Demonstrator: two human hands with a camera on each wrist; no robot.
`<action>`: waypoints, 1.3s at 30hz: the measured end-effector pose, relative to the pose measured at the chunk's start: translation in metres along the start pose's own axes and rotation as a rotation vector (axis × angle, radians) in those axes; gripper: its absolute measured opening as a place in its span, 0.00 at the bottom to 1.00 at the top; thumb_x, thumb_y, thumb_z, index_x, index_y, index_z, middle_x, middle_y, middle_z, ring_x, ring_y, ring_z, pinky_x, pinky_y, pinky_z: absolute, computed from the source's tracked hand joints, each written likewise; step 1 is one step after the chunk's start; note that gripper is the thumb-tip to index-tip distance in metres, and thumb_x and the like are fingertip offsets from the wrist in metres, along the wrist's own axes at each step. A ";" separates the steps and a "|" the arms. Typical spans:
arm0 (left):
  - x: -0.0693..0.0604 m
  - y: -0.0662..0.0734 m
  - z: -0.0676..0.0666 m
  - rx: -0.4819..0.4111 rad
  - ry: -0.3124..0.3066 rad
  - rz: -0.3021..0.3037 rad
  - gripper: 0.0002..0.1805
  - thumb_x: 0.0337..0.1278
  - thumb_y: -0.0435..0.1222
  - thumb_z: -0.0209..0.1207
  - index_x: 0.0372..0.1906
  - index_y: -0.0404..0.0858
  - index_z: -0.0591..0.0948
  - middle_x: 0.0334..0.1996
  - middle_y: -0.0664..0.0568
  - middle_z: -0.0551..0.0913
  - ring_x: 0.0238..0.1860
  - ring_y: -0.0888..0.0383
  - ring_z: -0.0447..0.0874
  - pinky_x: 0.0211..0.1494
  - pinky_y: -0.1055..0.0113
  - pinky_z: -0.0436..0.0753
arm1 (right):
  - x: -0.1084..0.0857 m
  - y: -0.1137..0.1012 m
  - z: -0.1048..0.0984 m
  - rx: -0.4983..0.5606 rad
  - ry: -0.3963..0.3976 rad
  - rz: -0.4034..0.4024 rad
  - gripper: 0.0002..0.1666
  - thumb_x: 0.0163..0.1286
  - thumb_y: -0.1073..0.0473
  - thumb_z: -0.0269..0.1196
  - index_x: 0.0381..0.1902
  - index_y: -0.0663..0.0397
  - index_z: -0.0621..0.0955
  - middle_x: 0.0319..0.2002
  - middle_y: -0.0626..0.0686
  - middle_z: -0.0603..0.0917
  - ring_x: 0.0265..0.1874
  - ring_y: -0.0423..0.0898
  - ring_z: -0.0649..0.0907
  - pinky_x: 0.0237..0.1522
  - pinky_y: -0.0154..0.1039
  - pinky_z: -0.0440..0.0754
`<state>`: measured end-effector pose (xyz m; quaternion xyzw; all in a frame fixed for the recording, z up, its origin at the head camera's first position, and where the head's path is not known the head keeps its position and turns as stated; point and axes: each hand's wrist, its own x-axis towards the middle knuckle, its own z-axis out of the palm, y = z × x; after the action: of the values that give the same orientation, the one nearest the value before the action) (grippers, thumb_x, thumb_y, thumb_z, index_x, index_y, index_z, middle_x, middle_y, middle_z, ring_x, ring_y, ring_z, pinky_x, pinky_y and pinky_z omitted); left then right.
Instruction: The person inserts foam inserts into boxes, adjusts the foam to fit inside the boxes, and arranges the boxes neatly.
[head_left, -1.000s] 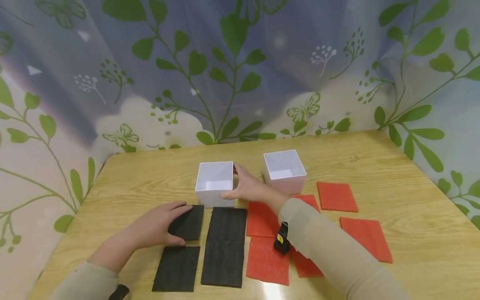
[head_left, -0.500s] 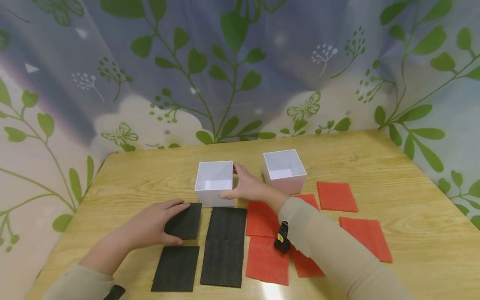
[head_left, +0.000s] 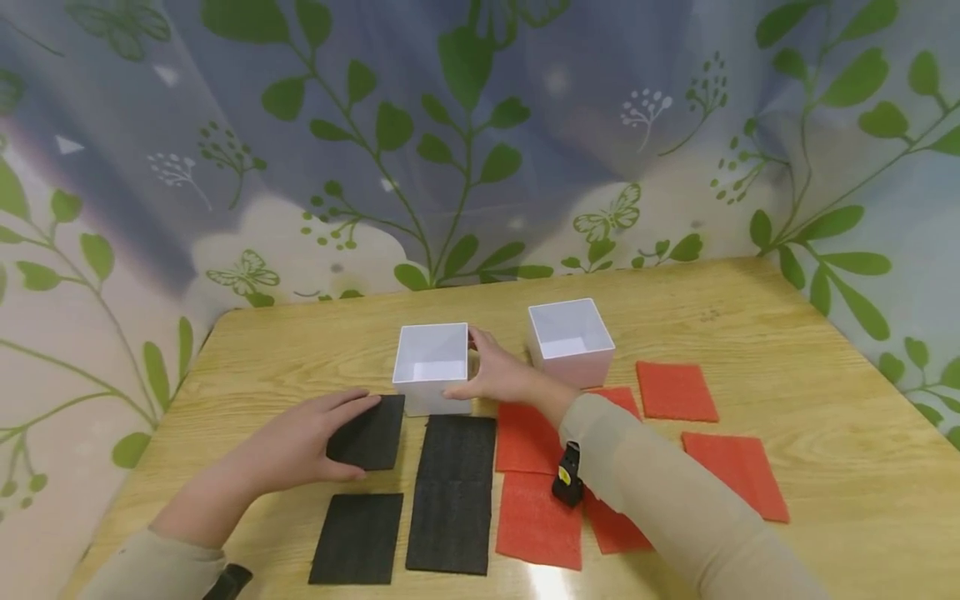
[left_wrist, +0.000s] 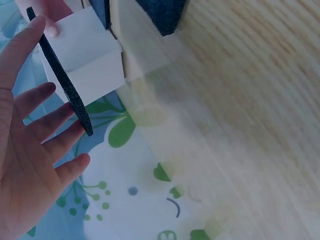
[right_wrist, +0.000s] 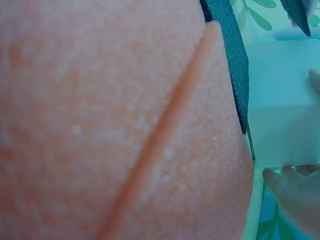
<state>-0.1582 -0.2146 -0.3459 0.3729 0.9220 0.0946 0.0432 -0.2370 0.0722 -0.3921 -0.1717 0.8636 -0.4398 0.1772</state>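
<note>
Head view: two hands (head_left: 303,446), two boxes (head_left: 432,397), four black squares (head_left: 369,433), six red squares (head_left: 677,392).

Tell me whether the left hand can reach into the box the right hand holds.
Likely yes: the left hand, holding a black square, is near, and nothing covers the open box.

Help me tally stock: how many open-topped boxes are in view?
2. The left box is gripped by the person's right hand; the right box stands apart from it, farther right. Both are on the wooden table.
</note>
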 end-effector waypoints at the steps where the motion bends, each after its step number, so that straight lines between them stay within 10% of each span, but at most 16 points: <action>1: 0.000 0.001 -0.001 -0.001 0.003 0.002 0.47 0.40 0.52 0.70 0.66 0.35 0.66 0.61 0.38 0.69 0.58 0.40 0.70 0.55 0.48 0.72 | 0.000 0.001 0.000 -0.002 -0.004 0.006 0.69 0.51 0.43 0.71 0.74 0.52 0.37 0.71 0.56 0.49 0.68 0.51 0.58 0.61 0.49 0.65; 39: 0.016 0.001 -0.021 0.061 0.043 -0.006 0.48 0.39 0.52 0.71 0.67 0.36 0.66 0.61 0.38 0.69 0.57 0.40 0.71 0.54 0.48 0.73 | 0.003 0.007 0.001 0.024 -0.002 -0.045 0.68 0.52 0.45 0.71 0.74 0.54 0.37 0.71 0.56 0.50 0.68 0.49 0.58 0.61 0.46 0.65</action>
<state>-0.1726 -0.2058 -0.3256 0.3690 0.9264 0.0744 0.0122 -0.2404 0.0744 -0.3989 -0.1892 0.8539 -0.4539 0.1704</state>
